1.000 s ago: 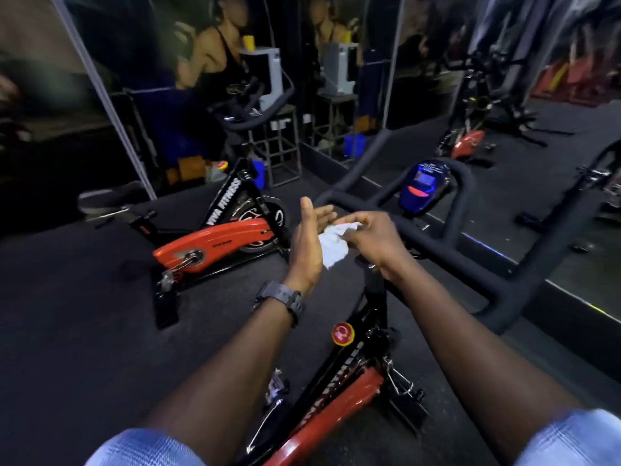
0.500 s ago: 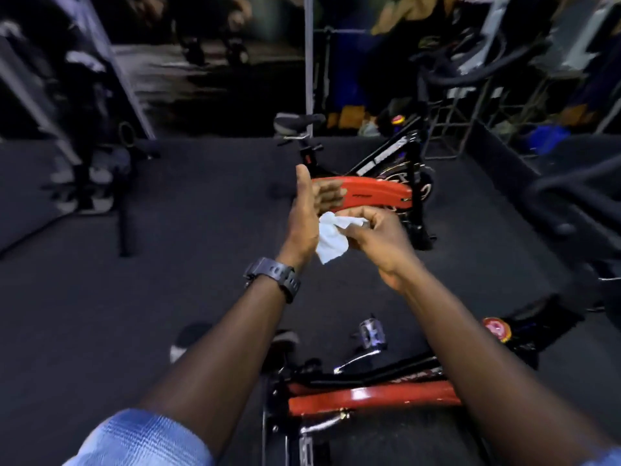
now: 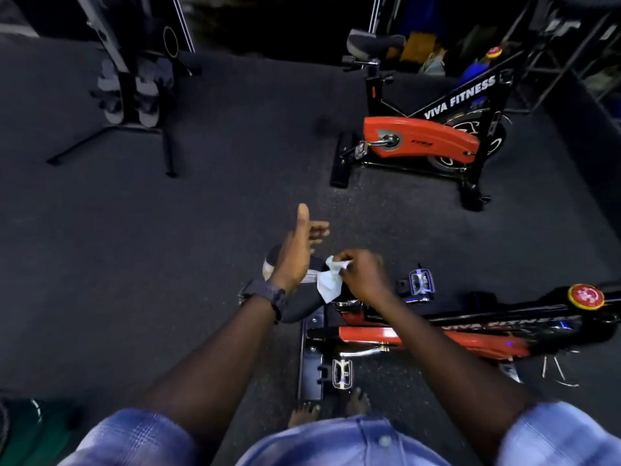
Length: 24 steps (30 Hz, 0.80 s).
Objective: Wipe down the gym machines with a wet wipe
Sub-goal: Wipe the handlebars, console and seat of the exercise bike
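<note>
My right hand (image 3: pixel 364 275) pinches a crumpled white wet wipe (image 3: pixel 329 282), which hangs just above the black saddle (image 3: pixel 302 306) of the near red-and-black spin bike (image 3: pixel 437 336). My left hand (image 3: pixel 297 248) is held flat and upright beside the wipe, thumb up, fingers spread, holding nothing; a dark watch sits on its wrist. The saddle is partly hidden behind my left hand and forearm. A second spin bike (image 3: pixel 423 136), marked VIVA FITNESS, stands farther away at the upper right.
Dark rubber floor (image 3: pixel 201 230) spreads to the left. A black machine stand (image 3: pixel 127 95) with splayed legs is at the upper left. Metal racks (image 3: pixel 571 45) and clutter line the upper right. My bare feet (image 3: pixel 329 406) stand by the near bike's rear stabiliser bar.
My view has swung left and down, from the handlebars to the near bike's saddle and frame. My hands have dropped toward the saddle and my left palm has come off the wipe.
</note>
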Each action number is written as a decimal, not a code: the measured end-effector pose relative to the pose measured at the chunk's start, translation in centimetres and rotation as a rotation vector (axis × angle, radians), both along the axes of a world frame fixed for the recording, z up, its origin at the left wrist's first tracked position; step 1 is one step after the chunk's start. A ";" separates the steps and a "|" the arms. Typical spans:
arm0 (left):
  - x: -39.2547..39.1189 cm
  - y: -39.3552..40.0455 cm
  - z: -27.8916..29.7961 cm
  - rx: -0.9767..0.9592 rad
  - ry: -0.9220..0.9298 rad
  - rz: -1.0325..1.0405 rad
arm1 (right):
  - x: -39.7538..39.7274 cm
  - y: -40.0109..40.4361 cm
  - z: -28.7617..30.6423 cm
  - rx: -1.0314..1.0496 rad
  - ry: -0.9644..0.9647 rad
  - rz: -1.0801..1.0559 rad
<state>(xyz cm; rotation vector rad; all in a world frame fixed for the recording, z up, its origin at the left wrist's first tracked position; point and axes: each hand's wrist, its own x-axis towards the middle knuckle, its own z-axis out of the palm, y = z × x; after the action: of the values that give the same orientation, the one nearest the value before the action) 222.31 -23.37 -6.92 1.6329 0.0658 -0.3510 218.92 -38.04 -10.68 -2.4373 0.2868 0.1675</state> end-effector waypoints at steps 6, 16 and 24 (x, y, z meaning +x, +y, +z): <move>-1.2 1.6 -4.3 0.107 0.100 0.056 | -1.0 3.1 -2.9 -0.231 -0.160 0.449; -1.0 1.2 -5.4 0.214 0.025 0.148 | -0.4 -3.5 -5.1 -0.244 -0.448 0.502; -0.1 2.3 -5.8 0.172 0.020 0.108 | -3.1 2.8 -7.6 -0.199 -0.444 0.830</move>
<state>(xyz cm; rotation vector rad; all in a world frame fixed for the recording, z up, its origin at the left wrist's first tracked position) 222.23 -21.04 -12.71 1.7882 0.2035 -0.2845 215.78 -35.27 -18.24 -2.5583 -0.9491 -0.0543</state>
